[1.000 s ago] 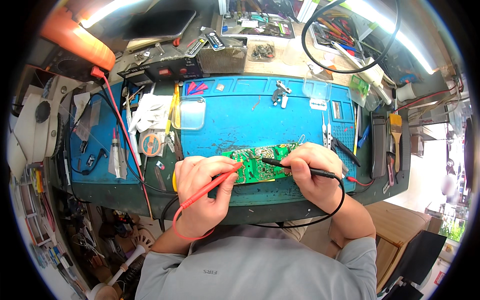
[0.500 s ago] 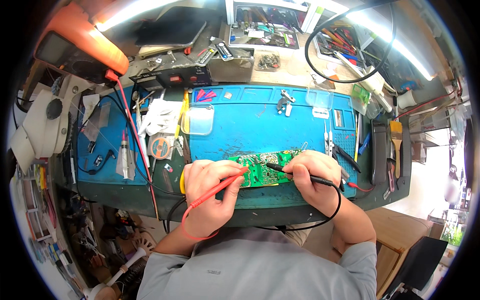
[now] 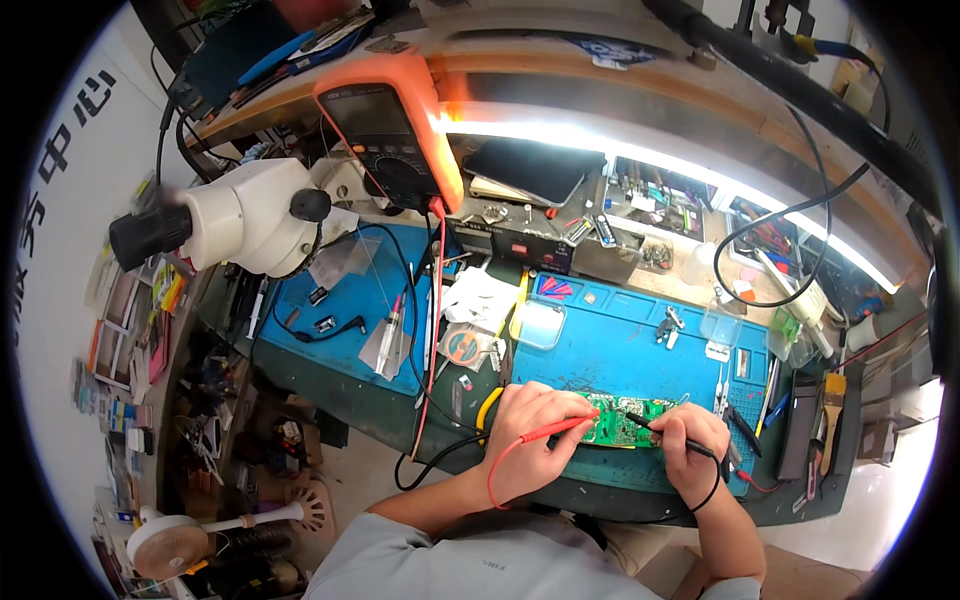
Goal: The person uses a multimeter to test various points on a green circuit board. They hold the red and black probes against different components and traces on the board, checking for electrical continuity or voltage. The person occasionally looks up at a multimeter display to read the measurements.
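Note:
A green circuit board (image 3: 612, 432) lies at the near edge of the blue work mat, between my two hands. My left hand (image 3: 530, 440) is closed around a red multimeter probe (image 3: 548, 431), whose tip points at the board's left part. In my right hand (image 3: 692, 445) sits a black multimeter probe (image 3: 645, 422), its tip over the middle of the board; I cannot tell whether either tip touches. From the orange multimeter (image 3: 390, 135), at the upper middle, a red lead runs down to the bench.
A white microscope (image 3: 245, 215) stands at the left. The blue mat (image 3: 610, 345) carries a clear plastic box (image 3: 540, 323) and a small metal clamp (image 3: 670, 326). Tweezers (image 3: 720, 390), pliers (image 3: 743, 430) and a brush (image 3: 832, 410) lie right of the board. Cables hang at the upper right.
The view has swung left and up, so the multimeter, microscope and wall show more fully. Both hands still hold the probes over the circuit board, much as before.

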A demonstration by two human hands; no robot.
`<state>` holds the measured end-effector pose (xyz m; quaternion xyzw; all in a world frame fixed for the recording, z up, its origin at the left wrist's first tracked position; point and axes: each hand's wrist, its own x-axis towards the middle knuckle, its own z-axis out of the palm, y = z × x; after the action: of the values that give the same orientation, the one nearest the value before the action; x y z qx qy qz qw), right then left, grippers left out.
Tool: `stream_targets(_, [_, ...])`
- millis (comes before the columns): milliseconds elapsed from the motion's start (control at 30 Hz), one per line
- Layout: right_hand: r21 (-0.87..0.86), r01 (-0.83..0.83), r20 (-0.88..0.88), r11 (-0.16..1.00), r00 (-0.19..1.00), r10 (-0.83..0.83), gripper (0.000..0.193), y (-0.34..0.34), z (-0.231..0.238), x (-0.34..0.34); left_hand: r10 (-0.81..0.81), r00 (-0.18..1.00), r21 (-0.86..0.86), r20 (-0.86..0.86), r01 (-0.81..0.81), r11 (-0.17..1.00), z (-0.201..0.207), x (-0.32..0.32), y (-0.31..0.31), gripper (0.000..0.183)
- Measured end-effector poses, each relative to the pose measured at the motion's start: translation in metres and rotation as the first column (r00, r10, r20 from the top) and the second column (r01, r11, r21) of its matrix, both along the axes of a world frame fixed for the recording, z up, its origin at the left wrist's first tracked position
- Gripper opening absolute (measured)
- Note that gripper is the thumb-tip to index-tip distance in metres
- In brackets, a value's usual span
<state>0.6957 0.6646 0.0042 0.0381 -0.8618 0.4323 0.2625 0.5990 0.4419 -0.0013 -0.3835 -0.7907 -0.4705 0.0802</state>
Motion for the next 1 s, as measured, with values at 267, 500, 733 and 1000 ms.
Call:
stream_targets(267, [0.014, -0.002, -0.005, 1.000, 1.000, 0.002, 0.019, 0.0017, 0.0013, 0.0009, -0.004, 1.000, -0.003, -0.016, 0.003, 1.000, 0.0004, 0.0016, 0.0016, 0.014])
stream_targets(500, [0.025, 0.001, -0.010, 1.000, 1.000, -0.001, 0.020, 0.0011, 0.0016, 0.0010, -0.005, 1.000, 0.003, -0.015, 0.005, 1.000, -0.0009, 0.0017, 0.0013, 0.015])
stream_targets(733, [0.038, -0.002, -0.020, 0.999, 1.000, 0.003, 0.019, -0.0007, 0.0027, 0.0001, -0.002, 1.000, 0.009, -0.022, 0.002, 1.000, -0.0007, 0.0012, 0.0005, 0.014])
stream_targets(1000, [0.038, -0.015, -0.030, 0.999, 0.999, 0.016, 0.017, -0.0006, 0.0030, -0.0018, 0.008, 0.999, 0.005, -0.045, -0.008, 1.000, 0.0029, -0.0004, -0.0008, 0.012])
